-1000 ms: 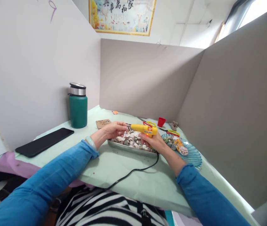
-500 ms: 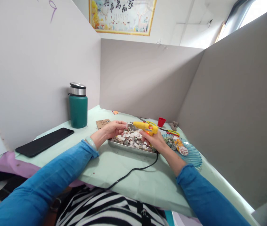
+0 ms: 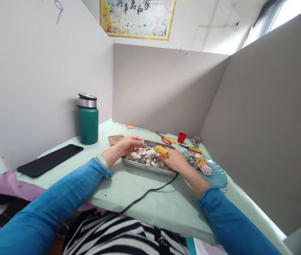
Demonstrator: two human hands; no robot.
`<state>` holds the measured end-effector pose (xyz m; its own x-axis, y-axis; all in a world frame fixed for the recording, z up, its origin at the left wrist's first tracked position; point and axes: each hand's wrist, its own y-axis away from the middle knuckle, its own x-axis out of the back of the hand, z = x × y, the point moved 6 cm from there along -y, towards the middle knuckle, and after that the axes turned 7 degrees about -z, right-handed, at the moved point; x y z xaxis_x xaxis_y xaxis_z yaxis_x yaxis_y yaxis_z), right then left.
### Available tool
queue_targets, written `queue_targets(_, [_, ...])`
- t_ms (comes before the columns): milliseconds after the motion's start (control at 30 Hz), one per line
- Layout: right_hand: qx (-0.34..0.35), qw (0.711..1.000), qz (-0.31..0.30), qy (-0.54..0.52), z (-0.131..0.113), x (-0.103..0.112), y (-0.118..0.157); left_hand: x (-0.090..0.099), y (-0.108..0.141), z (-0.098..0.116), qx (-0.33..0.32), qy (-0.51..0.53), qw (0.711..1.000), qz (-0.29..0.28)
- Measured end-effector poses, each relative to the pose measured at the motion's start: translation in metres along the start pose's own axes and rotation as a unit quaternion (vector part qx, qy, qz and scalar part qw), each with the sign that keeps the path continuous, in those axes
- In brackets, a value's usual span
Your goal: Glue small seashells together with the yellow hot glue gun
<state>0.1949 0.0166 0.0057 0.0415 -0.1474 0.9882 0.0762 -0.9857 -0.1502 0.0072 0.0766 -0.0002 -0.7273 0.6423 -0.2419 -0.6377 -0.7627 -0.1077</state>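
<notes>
My left hand (image 3: 129,143) is closed in a pinch at the left back of a metal tray (image 3: 148,169). A small whitish piece (image 3: 143,141) shows at its fingertips, too small to name surely. In my right hand (image 3: 177,161) is a yellow glue gun (image 3: 161,151), its nozzle end pointing left and down over the tray. Most of the gun's handle is hidden by my fingers. Many small shells (image 3: 150,159), white and brown, fill the tray under both hands. A black cord (image 3: 150,191) runs from beside my right hand to the table's front edge.
A blue shell-shaped plate (image 3: 220,177) with shells and stones stands right. Behind are two pairs of scissors (image 3: 168,140) and a red cup (image 3: 182,137). A brown card (image 3: 115,139), green bottle (image 3: 88,124) and black phone-like slab (image 3: 51,160) lie left. Grey panels (image 3: 166,88) enclose the table.
My right hand has lowered the glue gun, its nozzle end moving from beside my left fingertips down toward the shells. My left hand has stayed in place, still pinching the small piece.
</notes>
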Motion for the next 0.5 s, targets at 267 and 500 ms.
queue_targets(267, [0.058, 0.990, -0.108, 0.068, -0.012, -0.007, 0.002, 0.003, -0.001, -0.001, -0.001, 0.009, 1.000, 0.010])
queue_targets(500, [0.109, 0.987, -0.069, 0.099, -0.025, 0.023, 0.003, 0.004, 0.000, 0.001, -0.009, 0.015, 1.000, 0.005])
